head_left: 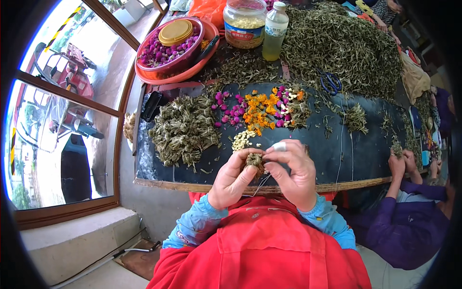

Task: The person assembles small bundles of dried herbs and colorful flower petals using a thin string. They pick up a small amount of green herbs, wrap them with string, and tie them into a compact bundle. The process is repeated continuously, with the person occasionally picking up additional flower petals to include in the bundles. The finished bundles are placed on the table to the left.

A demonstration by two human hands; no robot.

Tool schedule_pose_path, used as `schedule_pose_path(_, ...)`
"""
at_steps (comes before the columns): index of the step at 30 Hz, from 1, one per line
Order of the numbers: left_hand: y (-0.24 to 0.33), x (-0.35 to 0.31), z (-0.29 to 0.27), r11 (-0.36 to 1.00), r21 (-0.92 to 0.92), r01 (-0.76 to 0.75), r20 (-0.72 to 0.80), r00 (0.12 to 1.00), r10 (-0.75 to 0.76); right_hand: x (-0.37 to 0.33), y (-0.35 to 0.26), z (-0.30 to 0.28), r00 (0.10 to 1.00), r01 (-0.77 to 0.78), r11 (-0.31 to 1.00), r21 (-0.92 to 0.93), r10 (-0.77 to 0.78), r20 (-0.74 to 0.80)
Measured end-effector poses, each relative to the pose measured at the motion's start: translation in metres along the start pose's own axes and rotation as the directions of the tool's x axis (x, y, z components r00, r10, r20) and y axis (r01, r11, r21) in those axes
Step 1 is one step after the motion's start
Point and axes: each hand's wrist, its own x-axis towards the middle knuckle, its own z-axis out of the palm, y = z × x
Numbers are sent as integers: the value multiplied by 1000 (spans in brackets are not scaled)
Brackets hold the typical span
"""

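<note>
Just over the table's near edge, my left hand (pixel 230 179) is closed round a small bundle of dried leaves (pixel 254 161). My right hand (pixel 294 168) pinches at the same bundle from the other side, with a white wrap on one finger. Pale thread (pixel 260 185) hangs below the bundle between my hands. Just beyond lie white petals or seeds (pixel 243 139), orange flowers (pixel 261 110) and purple flower buds (pixel 230 108). To the left is a heap of tied leaf bundles (pixel 185 129). What my right fingertips grip exactly is partly hidden.
Loose dried leaves (pixel 341 48) heap at the back right, near blue-handled scissors (pixel 331 83). A basin of purple buds (pixel 166 55), a jar (pixel 244 24) and a bottle (pixel 275 31) stand at the back. At right, a co-worker's hands (pixel 403 164) hold leaves.
</note>
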Motion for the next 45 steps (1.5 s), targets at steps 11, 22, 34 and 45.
schedule_pose_path(11,18,11,-6,988,-89,122,108,988,-112,13,-6,11,999,8,999,45,-6,-38)
schedule_pose_path(22,20,32,2,893,-432,128,78,991,-104,47,-18,20,958,-209,790,577,284,-42)
schedule_pose_path(34,-6,24,-4,923,-224,312,116,949,-293,45,-13,15,907,-175,627,759,402,-123)
schedule_pose_path(45,47,-12,-103,992,26,123,-546,833,-89,-56,21,-119,775,28,876,-481,-323,-543)
